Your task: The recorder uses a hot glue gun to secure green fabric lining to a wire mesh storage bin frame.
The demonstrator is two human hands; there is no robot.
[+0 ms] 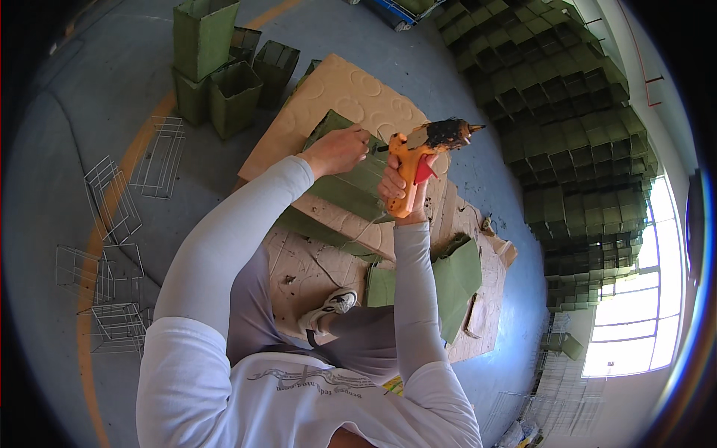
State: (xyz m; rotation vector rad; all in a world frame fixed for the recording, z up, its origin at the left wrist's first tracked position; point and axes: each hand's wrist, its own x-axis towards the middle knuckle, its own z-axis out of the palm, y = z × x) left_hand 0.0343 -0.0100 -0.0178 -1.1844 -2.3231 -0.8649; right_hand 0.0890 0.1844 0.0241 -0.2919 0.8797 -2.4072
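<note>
Glue gun (408,154): orange body, red trigger, blackened front; held upright by its handle, clear of the cardboard, nozzle directed right. Olive-green box (360,184): flat-sided, lying on its side on the brown cardboard sheet (373,102), left of the glue gun, partly hidden from view.

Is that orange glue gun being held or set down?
Held: the right hand is closed around the orange glue gun.

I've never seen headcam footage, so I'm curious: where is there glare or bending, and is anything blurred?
Head view: the window glares nearly white; head view: the orange floor line curves, probably lens distortion; head view: the orange glue gun looks fairly crisp.
</note>
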